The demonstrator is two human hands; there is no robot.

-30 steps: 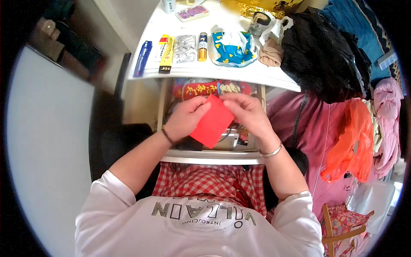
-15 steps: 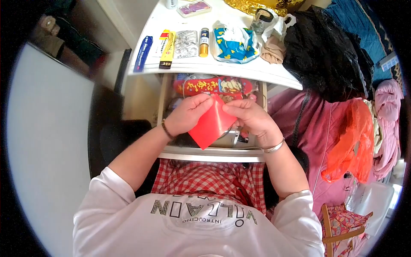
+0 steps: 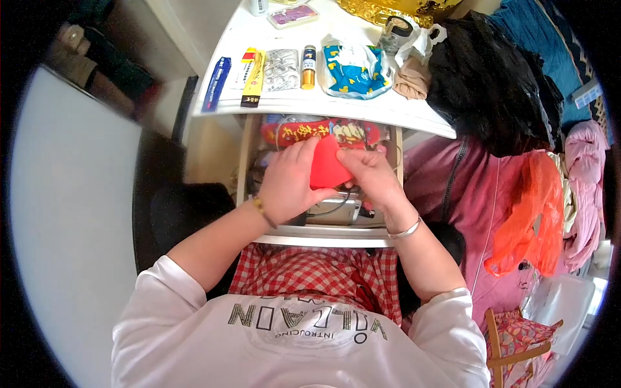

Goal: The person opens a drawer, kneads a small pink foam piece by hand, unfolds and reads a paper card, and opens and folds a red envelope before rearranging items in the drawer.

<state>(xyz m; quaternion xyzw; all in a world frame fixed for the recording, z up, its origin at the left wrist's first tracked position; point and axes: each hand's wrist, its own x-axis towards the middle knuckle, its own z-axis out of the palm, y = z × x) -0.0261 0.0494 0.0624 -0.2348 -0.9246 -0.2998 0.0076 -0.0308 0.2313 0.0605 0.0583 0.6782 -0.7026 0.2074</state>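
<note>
A plain red paper (image 3: 327,164) is held up between both hands, above an open drawer (image 3: 323,237). My left hand (image 3: 288,179) lies over the paper's left side, its back to the camera, with the thumb along the lower edge. My right hand (image 3: 373,174) pinches the right edge between thumb and fingers. Beneath the hands, the drawer holds a red packet (image 3: 294,134) with yellow characters, a phone-like flat object (image 3: 346,212) and a dark cable. The paper's lower left part is hidden behind my left hand.
On the white tabletop (image 3: 284,102) lie a blue packet (image 3: 217,84), a yellow box (image 3: 253,87), a gold-capped tube (image 3: 308,67), a blue wipes pack (image 3: 356,70) and a jar (image 3: 394,33). Black bag (image 3: 491,84) and orange bag (image 3: 530,213) sit to the right.
My left hand has turned from pinching the paper's top left edge to lying across its left side. The paper's lower corner no longer shows, and less of its red surface is visible.
</note>
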